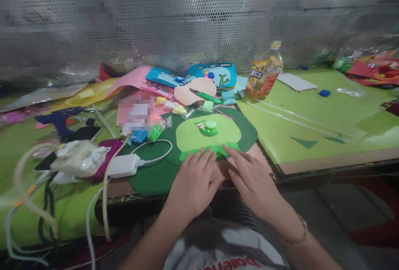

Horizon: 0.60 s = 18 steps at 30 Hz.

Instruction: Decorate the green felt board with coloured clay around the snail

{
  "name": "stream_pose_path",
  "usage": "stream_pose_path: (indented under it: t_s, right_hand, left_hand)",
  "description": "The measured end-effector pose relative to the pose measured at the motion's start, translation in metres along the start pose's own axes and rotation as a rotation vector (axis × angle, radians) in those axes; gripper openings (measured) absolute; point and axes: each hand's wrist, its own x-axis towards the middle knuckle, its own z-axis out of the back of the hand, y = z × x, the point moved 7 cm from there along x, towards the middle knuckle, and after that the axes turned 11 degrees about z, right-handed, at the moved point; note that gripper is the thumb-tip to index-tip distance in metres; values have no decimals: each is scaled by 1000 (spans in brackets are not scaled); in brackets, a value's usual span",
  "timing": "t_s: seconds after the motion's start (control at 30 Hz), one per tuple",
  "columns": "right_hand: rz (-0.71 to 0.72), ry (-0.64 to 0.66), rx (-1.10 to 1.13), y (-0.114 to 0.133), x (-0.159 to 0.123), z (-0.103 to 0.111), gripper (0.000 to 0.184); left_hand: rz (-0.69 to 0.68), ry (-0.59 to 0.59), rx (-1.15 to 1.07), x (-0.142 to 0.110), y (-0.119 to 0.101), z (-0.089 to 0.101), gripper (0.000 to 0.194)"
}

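Observation:
A small green clay-like snail lies on a rounded light green panel, which rests on dark green sheet material. Along the panel's near edge runs a bright green wavy strip. My left hand lies flat, its stretched fingertips on the strip's near side; it holds nothing. To the right, my right hand has its fingers spread, with the index fingertip at the strip's right part and nothing in its grasp. Fingers cover part of the strip, so its full shape is hidden.
Behind the panel are a green-handled cutter, blue decorated pieces and clay packets. A drink bottle stands at the back. Left are a white charger and looping cables. Green scraps lie right.

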Motion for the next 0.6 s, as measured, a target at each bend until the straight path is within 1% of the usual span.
stream_pose_path:
  t_s: [0.17,0.33,0.6]
  right_hand:
    - [70,64,-112,10,3,-8,44]
    - [122,120,-180,15,2,-8,47]
    - [131,111,-290,21,2,-5,50]
  left_hand:
    - [4,7,10,0,1,-3,50]
    - [2,-4,23,1,1,-4,47]
    - [15,14,26,1,2,-4,47]
